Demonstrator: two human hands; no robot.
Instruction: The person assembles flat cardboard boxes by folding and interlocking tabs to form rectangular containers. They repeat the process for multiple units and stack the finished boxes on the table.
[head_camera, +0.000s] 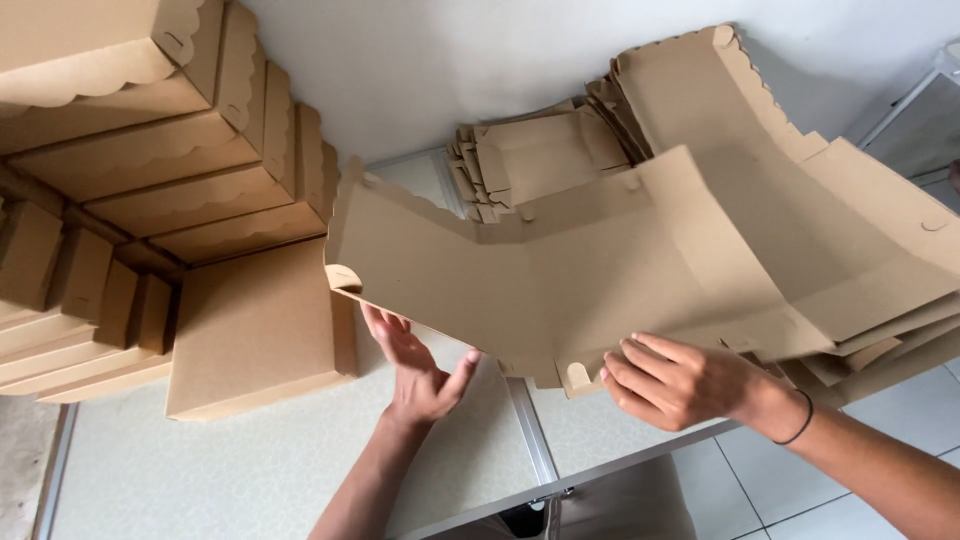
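Observation:
A flat, unfolded brown cardboard box blank (560, 260) with a scalloped edge spreads across the middle of the view, lifted above the pale table (250, 470). My left hand (420, 370) reaches under its left part, fingers apart and touching the underside. My right hand (680, 380), with a black band on the wrist, rests its fingers on the blank's near edge beside a small tab. The blank lies on top of a pile of similar flat blanks (880, 330) at the right.
Stacks of folded brown boxes (150, 150) with scalloped lids fill the left side, and one closed box (260, 330) lies flat beside them. More cardboard blanks (530, 150) lean against the white wall at the back. A tiled floor (800, 490) shows at lower right.

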